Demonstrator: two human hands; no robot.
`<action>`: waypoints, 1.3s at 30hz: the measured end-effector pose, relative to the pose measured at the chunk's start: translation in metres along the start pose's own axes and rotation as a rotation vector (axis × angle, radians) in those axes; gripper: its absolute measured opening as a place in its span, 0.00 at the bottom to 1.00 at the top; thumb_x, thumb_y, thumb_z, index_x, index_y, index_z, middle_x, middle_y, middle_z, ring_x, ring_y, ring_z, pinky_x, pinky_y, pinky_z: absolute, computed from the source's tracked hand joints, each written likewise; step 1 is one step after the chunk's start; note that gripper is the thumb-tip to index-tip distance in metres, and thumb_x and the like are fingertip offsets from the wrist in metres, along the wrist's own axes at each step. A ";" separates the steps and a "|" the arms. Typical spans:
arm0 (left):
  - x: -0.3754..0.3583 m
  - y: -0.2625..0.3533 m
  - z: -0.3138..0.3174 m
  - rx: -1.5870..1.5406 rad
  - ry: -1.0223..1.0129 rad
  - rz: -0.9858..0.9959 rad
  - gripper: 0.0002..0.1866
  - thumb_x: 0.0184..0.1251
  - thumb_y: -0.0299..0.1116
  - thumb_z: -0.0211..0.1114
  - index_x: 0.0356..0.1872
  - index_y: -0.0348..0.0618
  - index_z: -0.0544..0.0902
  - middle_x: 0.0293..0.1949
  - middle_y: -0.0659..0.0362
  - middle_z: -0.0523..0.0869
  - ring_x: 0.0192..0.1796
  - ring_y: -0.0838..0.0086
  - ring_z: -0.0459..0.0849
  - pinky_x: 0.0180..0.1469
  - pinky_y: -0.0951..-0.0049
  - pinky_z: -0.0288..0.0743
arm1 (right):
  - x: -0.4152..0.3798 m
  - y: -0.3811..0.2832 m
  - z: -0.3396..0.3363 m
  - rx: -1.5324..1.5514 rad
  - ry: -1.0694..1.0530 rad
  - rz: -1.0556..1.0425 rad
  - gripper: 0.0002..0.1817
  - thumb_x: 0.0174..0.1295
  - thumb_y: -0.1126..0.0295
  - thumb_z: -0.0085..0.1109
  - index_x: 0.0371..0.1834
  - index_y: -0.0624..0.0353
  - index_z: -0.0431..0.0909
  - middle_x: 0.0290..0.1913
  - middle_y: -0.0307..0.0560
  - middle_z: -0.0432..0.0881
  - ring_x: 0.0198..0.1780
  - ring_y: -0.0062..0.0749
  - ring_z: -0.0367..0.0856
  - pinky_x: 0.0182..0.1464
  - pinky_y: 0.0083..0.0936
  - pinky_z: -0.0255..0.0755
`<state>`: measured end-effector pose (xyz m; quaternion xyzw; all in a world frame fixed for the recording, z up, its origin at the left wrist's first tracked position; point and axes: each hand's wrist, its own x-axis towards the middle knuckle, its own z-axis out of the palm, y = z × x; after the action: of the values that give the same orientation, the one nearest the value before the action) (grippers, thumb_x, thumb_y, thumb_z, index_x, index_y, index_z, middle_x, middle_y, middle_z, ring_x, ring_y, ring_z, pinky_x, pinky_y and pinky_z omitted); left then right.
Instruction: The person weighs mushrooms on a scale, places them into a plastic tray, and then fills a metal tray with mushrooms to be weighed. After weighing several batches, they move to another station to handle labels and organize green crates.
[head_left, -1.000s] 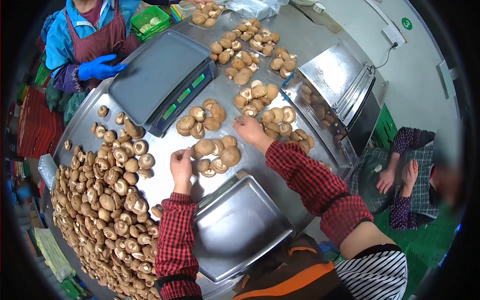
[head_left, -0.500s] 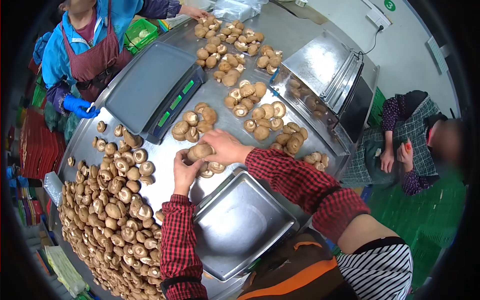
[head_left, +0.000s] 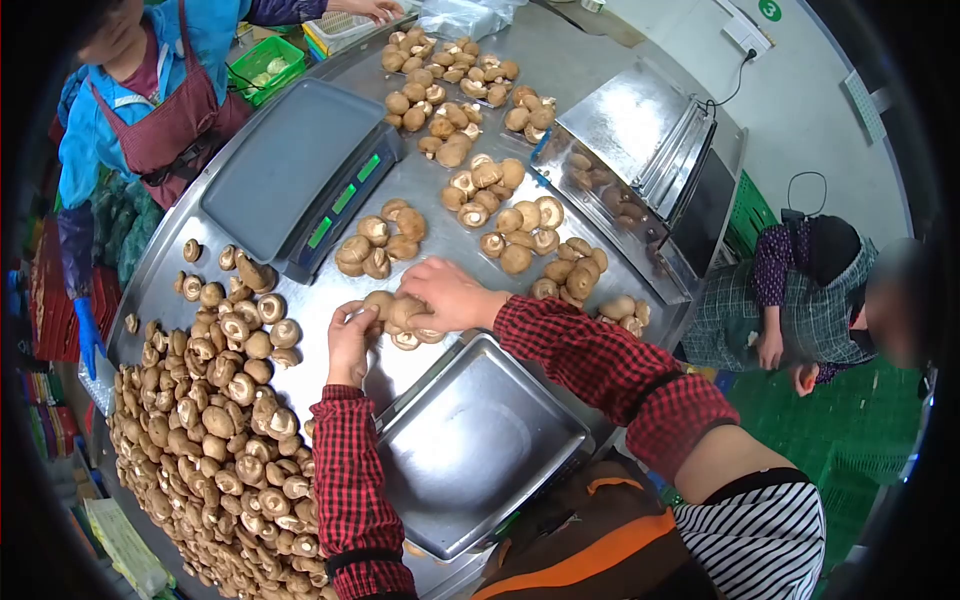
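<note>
Brown mushroom cluster [head_left: 400,322] sits mid-frame on the steel worktop [head_left: 450,235], just off the 11 o'clock corner of the near scale tray [head_left: 480,440]. Right hand [head_left: 445,296] lies over the cluster's right side, fingers curled down onto the caps, grasping them. Left hand [head_left: 347,345] is at the cluster's 8 o'clock edge, fingers pinched on a cap at its rim. Both sleeves red/black check. Big loose mushroom heap [head_left: 210,420] fills the worktop at 8 o'clock of the hands. Second scale [head_left: 300,170] at 11 o'clock, w/ green display. Small sorted mushroom piles [head_left: 470,110] run to 12–1 o'clock. Steel machine [head_left: 640,160] at 2 o'clock. A co-worker in a blue jacket [head_left: 90,120] stands at 10 o'clock; another person [head_left: 800,300] sits at 3 o'clock.
</note>
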<state>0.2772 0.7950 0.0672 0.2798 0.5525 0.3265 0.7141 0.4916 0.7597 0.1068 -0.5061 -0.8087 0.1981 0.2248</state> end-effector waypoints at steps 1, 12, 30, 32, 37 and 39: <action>0.002 -0.001 -0.004 0.001 -0.004 0.000 0.10 0.59 0.28 0.68 0.39 0.43 0.77 0.33 0.62 0.82 0.30 0.78 0.79 0.34 0.81 0.74 | -0.001 0.002 -0.001 -0.002 0.002 0.003 0.25 0.49 0.57 0.66 0.49 0.58 0.76 0.46 0.53 0.79 0.53 0.49 0.73 0.56 0.42 0.66; -0.061 0.024 0.040 -0.101 -0.391 0.087 0.18 0.65 0.27 0.62 0.56 0.39 0.73 0.42 0.56 0.83 0.38 0.76 0.81 0.40 0.80 0.77 | -0.093 -0.003 -0.073 1.804 0.514 0.733 0.17 0.73 0.66 0.41 0.63 0.56 0.65 0.58 0.50 0.76 0.54 0.30 0.76 0.54 0.25 0.71; 0.016 -0.019 0.037 0.816 -0.062 0.566 0.24 0.59 0.34 0.68 0.53 0.29 0.75 0.37 0.52 0.83 0.34 0.74 0.80 0.33 0.73 0.74 | -0.352 -0.029 -0.152 1.754 1.145 0.666 0.17 0.63 0.73 0.59 0.56 0.58 0.73 0.36 0.33 0.75 0.32 0.12 0.69 0.31 0.12 0.64; 0.018 -0.008 0.051 0.789 0.082 0.671 0.19 0.65 0.34 0.63 0.51 0.31 0.76 0.39 0.56 0.82 0.37 0.76 0.78 0.37 0.78 0.72 | -0.383 -0.015 -0.159 1.678 1.364 0.740 0.17 0.60 0.73 0.62 0.53 0.59 0.74 0.32 0.31 0.73 0.28 0.13 0.68 0.27 0.14 0.63; -0.109 0.016 0.159 0.637 0.166 0.962 0.20 0.66 0.35 0.64 0.51 0.27 0.78 0.47 0.45 0.83 0.45 0.64 0.80 0.51 0.69 0.74 | -0.479 -0.003 -0.190 1.513 1.872 0.683 0.18 0.63 0.75 0.58 0.56 0.58 0.70 0.38 0.39 0.81 0.28 0.13 0.72 0.28 0.11 0.68; -0.108 0.002 0.162 0.659 0.213 0.985 0.20 0.66 0.35 0.64 0.50 0.28 0.78 0.47 0.45 0.83 0.45 0.64 0.80 0.51 0.69 0.74 | -0.501 -0.003 -0.192 1.397 1.976 0.634 0.19 0.64 0.75 0.56 0.58 0.58 0.67 0.43 0.41 0.83 0.30 0.13 0.73 0.29 0.10 0.69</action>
<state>0.4153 0.7060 0.1725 0.6752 0.4983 0.4568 0.2953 0.7916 0.3213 0.1838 -0.3832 0.1411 0.1654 0.8977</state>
